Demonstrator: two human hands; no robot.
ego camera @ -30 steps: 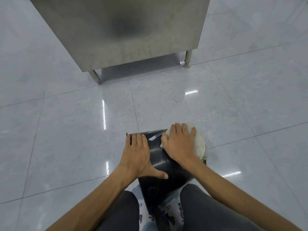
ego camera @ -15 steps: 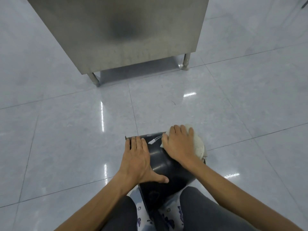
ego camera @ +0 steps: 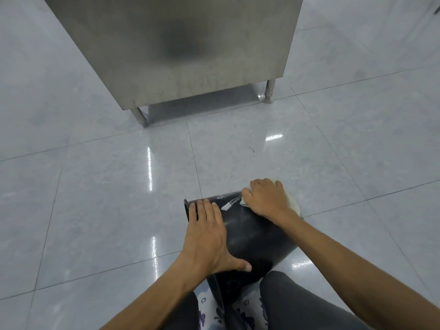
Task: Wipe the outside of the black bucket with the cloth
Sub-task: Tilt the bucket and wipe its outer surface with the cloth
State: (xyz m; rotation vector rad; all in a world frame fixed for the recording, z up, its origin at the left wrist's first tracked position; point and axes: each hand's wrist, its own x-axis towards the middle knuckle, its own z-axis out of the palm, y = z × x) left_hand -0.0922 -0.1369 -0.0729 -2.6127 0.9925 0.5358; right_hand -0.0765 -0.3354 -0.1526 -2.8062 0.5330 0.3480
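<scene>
I'm seeing the bucket (ego camera: pixel 250 236) lying tipped on the floor (ego camera: pixel 107 186) between the knees, its inside hidden from me, left hand (ego camera: pixel 207 236) lying flat on it, fingers together, while the right hand (ego camera: pixel 264 198) is pressing the cloth (ego camera: pixel 292 201) against its far end.

Floor (ego camera: pixel 95 186): large pale grey glossy tiles with thin dark grout lines, carrying several bright reflections of overhead lights. Stainless steel cabinet (ego camera: pixel 181 48): stands at the far side on short metal legs, front panel brushed and smudged, with a dark blurred reflection near its centre. One small dark fleck (ego camera: pixel 252 149) lies on a tile before it.
</scene>
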